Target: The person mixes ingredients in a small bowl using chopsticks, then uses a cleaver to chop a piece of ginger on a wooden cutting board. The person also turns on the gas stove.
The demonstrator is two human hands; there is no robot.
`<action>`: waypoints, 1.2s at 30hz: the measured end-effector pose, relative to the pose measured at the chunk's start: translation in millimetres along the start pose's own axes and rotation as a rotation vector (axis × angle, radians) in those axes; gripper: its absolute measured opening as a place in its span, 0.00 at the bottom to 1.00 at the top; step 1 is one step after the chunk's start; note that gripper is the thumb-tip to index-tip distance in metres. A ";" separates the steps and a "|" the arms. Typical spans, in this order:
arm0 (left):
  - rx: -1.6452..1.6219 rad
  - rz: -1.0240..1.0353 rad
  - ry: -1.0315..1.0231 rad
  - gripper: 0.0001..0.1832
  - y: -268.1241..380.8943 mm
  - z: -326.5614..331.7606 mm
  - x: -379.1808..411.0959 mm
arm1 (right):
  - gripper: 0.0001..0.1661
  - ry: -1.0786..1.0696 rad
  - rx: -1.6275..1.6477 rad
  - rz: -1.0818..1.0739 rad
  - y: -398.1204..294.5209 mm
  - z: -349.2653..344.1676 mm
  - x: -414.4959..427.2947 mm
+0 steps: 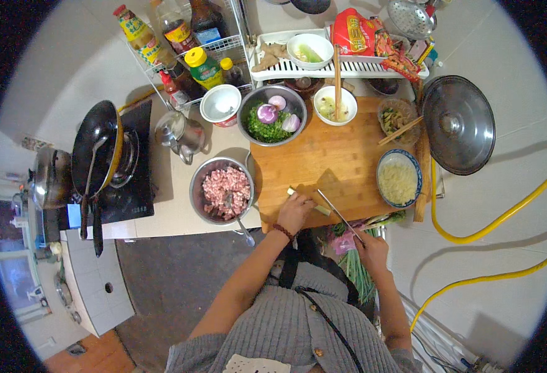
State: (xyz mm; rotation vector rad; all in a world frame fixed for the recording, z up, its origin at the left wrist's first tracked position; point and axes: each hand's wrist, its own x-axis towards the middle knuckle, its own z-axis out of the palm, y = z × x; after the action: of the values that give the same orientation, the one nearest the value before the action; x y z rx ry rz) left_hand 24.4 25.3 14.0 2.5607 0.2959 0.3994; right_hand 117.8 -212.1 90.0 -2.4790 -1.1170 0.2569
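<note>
My left hand (295, 210), a beaded bracelet at its wrist, presses a pale green vegetable piece (322, 210) onto the wooden cutting board (320, 158) near its front edge. A pale end also shows beyond my fingertips; the hand hides whether it is the same piece. My right hand (372, 252) grips a kitchen knife (336, 208) by its handle. Its blade points up and left over the board, just right of the vegetable. Left of the board stands a metal bowl of chopped raw meat (226, 189) with a spoon in it.
Behind are a metal bowl of chopped greens and onions (271, 122) and a white bowl with chopsticks (328, 109). A blue-rimmed bowl of pale minced food (398, 179) sits right. A wok (97, 144) rests on the stove at left. A glass lid (460, 125) leans right.
</note>
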 end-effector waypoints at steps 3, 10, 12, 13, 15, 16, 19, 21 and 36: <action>-0.021 0.004 0.035 0.10 -3.3 2.6 0.4 | 0.15 -0.111 -0.090 -0.013 2.5 -15.9 -5.7; -0.074 -0.022 0.032 0.10 -3.3 3.0 3.0 | 0.11 -0.163 -0.194 -0.126 7.0 -39.6 -9.5; -0.059 -0.014 0.038 0.10 -3.5 3.6 3.2 | 0.11 -0.170 -0.205 -0.139 7.4 -42.2 -8.2; -0.043 -0.016 0.030 0.10 -3.8 4.2 3.0 | 0.11 -0.174 -0.210 -0.146 8.0 -43.0 -7.9; -0.051 -0.043 0.000 0.11 -4.8 5.9 2.6 | 0.10 -0.157 -0.202 -0.131 13.1 -38.3 -7.9; -0.077 -0.068 -0.022 0.10 -5.7 6.9 2.5 | 0.10 -0.148 -0.198 -0.123 15.7 -37.0 -7.9; -0.101 -0.081 -0.040 0.11 -6.6 7.4 2.2 | 0.10 -0.180 -0.228 -0.184 19.0 -40.7 -2.8; -0.082 -0.063 -0.012 0.10 -6.1 6.9 2.5 | 0.10 -0.220 -0.242 -0.189 16.0 -48.1 5.7; -0.059 -0.053 0.046 0.10 -3.7 8.0 1.1 | 0.06 -0.383 -0.356 -0.114 26.5 -25.7 7.1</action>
State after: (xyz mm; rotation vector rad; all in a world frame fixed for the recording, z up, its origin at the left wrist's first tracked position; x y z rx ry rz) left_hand 27.6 25.0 5.8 2.4829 0.3624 0.4407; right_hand 148.8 -230.0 101.6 -2.7327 -1.5725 0.5604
